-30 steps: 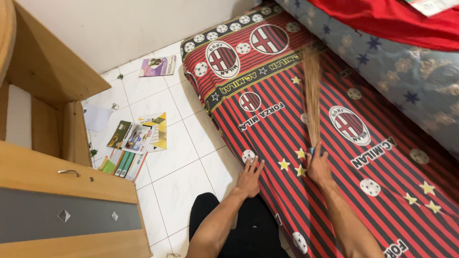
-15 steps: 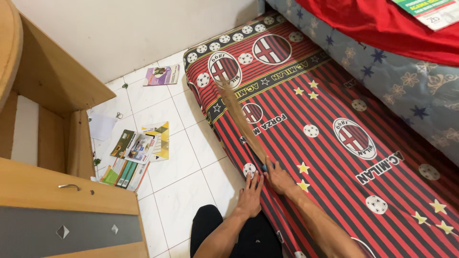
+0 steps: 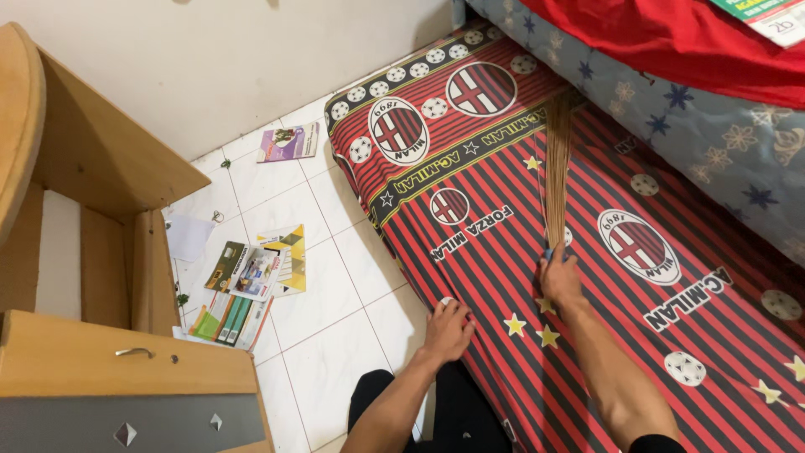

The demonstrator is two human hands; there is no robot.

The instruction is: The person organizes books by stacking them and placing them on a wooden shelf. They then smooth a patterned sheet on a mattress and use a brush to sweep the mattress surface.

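The right hand is closed in a fist around the bound base of a bundle of thin tan broom sticks. The bundle runs from the hand toward the far side, and its loose tips fan out near a blue-grey mattress with a star and flower print at the far right. Hand and sticks lie over a low mattress in a red-and-black striped sheet with round crests, white balls and yellow stars, which fills the right half of the scene.

The left hand rests flat on the near left edge of that striped sheet, fingers slightly spread and pressing the cloth where it meets the white tiled floor. It holds nothing. The two hands are near each other but apart, the left nearer and further left. Both forearms reach in from the near edge, above a dark trouser leg.

A red cloth lies on top of the blue-grey mattress in the far right corner. On the floor to the left is a loose heap of coloured booklets and leaflets, with one purple booklet lying further off by the white wall. A light wooden cabinet with a grey drawer front and small metal handle stands at the near left.
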